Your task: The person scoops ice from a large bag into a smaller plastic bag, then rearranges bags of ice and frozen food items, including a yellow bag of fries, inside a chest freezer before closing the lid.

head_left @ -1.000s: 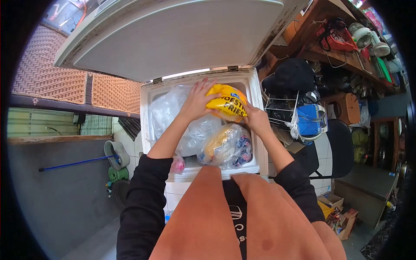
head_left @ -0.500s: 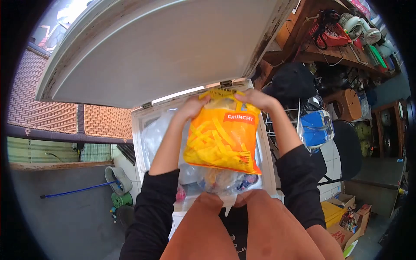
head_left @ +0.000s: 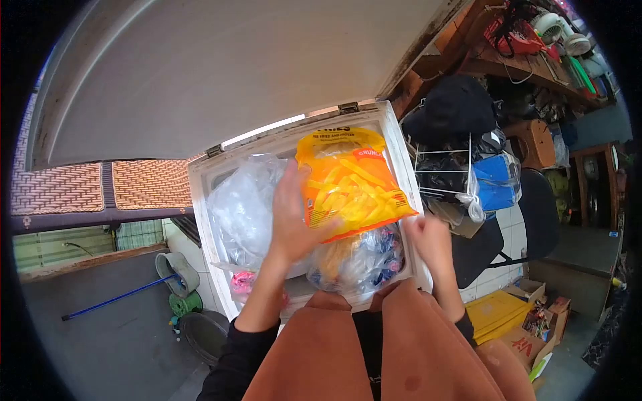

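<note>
An orange and yellow bag of frozen fries (head_left: 351,184) lies inside the chest freezer (head_left: 404,157), on the right side and slightly tilted. My left hand (head_left: 293,217) is open along the bag's left edge, fingers stretched up and thumb reaching over its lower corner. Close to the bag's lower right corner, my right hand (head_left: 431,239) is closed, fingers curled over the freezer's right rim; what they hold, if anything, is hidden. A clear plastic bag with whitish contents (head_left: 244,204) fills the left side. Below the fries sits another clear bag with mixed contents (head_left: 358,260).
The freezer lid (head_left: 221,73) stands raised at the back. Right of the freezer are a white wire rack (head_left: 441,170), a blue package (head_left: 493,180) and a black chair (head_left: 538,214). A pink item (head_left: 242,282) lies at the freezer's front left. My knees are against the front.
The fries bag has been lowered into the freezer. My hands have left its top edge: the left moved down its left side, the right down to the right rim.
</note>
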`<state>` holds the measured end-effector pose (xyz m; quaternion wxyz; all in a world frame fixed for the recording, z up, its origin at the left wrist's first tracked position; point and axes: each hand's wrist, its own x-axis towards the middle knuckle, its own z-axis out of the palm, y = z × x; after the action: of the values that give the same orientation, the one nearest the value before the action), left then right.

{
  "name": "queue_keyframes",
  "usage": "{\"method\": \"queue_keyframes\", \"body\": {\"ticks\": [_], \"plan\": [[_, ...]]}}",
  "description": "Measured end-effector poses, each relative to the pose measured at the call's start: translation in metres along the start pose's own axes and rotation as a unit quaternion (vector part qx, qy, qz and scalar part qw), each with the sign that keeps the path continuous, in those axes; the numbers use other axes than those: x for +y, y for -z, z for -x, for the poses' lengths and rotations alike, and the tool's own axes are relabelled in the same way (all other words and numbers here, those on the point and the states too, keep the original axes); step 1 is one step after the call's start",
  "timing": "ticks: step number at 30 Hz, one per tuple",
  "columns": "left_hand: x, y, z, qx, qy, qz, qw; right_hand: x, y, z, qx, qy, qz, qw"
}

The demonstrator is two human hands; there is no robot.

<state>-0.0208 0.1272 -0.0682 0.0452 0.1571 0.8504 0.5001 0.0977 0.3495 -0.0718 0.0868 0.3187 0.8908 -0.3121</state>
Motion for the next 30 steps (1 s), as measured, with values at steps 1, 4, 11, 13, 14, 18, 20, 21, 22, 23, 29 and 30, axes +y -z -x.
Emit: {"method": "queue_keyframes", "body": {"ticks": [1,4,11,13,14,18,20,21,22,23,29,30], "plan": [[0.021,-0.002,0.010,-0.077,-0.061,-0.140,0.985,0.002,0.000,0.018,-0.106,0.000,-0.100,0.989],[0.014,-0.020,0.011,-0.132,-0.149,-0.279,0.939,0.000,-0.033,0.041,-0.071,0.262,-0.037,0.962],[-0.017,-0.036,-0.015,-0.156,-0.172,-0.258,0.938,0.025,-0.071,0.058,0.020,0.436,0.126,0.891],[-0.016,-0.037,-0.016,-0.165,-0.170,-0.277,0.931,0.040,-0.083,0.047,0.051,0.469,0.048,0.880],[-0.015,-0.037,-0.015,-0.172,-0.166,-0.293,0.926,0.044,-0.086,0.044,0.081,0.500,-0.026,0.862],[-0.012,-0.043,-0.008,-0.194,-0.169,-0.339,0.905,0.030,-0.095,0.058,0.138,0.470,-0.177,0.853],[-0.017,-0.048,0.002,-0.178,-0.201,-0.375,0.887,0.026,-0.089,0.073,0.146,0.425,-0.192,0.873],[-0.018,-0.050,0.002,-0.177,-0.204,-0.378,0.886,0.022,-0.084,0.078,0.157,0.384,-0.204,0.887],[-0.020,-0.051,0.004,-0.175,-0.203,-0.382,0.885,0.018,-0.079,0.083,0.158,0.385,-0.206,0.885],[-0.020,-0.052,0.005,-0.174,-0.203,-0.384,0.884,0.014,-0.074,0.088,0.170,0.372,-0.214,0.887],[0.003,-0.030,-0.036,-0.327,-0.188,-0.380,0.844,0.006,-0.061,0.107,0.242,0.353,-0.260,0.865],[0.000,-0.037,-0.040,-0.326,-0.186,-0.379,0.846,0.001,-0.059,0.110,0.269,0.344,-0.283,0.854]]}}
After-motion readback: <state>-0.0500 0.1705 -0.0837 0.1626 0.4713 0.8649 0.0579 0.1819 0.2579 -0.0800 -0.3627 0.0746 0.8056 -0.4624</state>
